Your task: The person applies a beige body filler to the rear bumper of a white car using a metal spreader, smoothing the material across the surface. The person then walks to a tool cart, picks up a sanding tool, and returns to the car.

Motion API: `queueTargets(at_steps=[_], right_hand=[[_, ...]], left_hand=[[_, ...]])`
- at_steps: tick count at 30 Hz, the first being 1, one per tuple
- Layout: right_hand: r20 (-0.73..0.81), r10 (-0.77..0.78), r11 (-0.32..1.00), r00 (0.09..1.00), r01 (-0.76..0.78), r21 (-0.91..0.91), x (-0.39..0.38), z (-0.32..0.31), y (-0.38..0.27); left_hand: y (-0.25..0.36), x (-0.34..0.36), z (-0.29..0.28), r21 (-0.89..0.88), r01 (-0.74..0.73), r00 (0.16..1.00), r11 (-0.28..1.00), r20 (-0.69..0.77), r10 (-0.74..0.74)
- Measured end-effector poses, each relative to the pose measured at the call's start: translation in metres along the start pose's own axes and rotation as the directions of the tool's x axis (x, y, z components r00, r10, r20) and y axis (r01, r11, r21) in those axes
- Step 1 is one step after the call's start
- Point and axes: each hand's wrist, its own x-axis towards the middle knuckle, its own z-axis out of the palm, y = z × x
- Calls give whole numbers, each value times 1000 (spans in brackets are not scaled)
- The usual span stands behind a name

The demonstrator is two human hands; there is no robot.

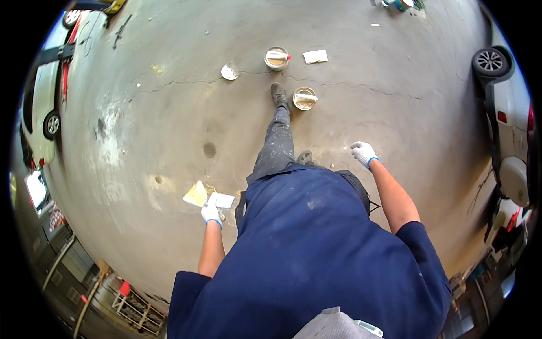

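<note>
My left hand (210, 211), in a white glove with a blue cuff, is closed on thin flat pieces low at my left side. A pale yellow sheet (196, 194) sticks out on one side of its fingers and a white rectangular piece (224, 201) on the other; their exact kind is unclear. Out to my right, my right hand (363, 153), gloved alike, is loosely bent with its fingers apart and nothing visible in it. One boot (279, 95) is stepping forward between two round tins, the nearer tin (305, 98) and the farther tin (276, 58), each with a pale tube across its top.
A white scrap (230, 71) and a white packet (315, 56) lie on the concrete floor (169, 124) near the tins. Cars stand at both sides, a light one (45, 113) left and a white one (511, 113) right. More containers (402, 4) sit far ahead.
</note>
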Motion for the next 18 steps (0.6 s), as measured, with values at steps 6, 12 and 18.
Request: queueTargets(at_steps=[6,12,18], right_hand=[[-60,125,988,990,-118,100,25,-64,-101],[-127,-57,989,990,74,127,39,-123,-198],[-249,106,928,963,-6,374,87,-187,-194]], left_hand=[[191,20,148,79,-172,933,982,332,137],[308,33,231,465,-608,785,644,471,402],[383,31,319,399,-641,745,656,530,405]])
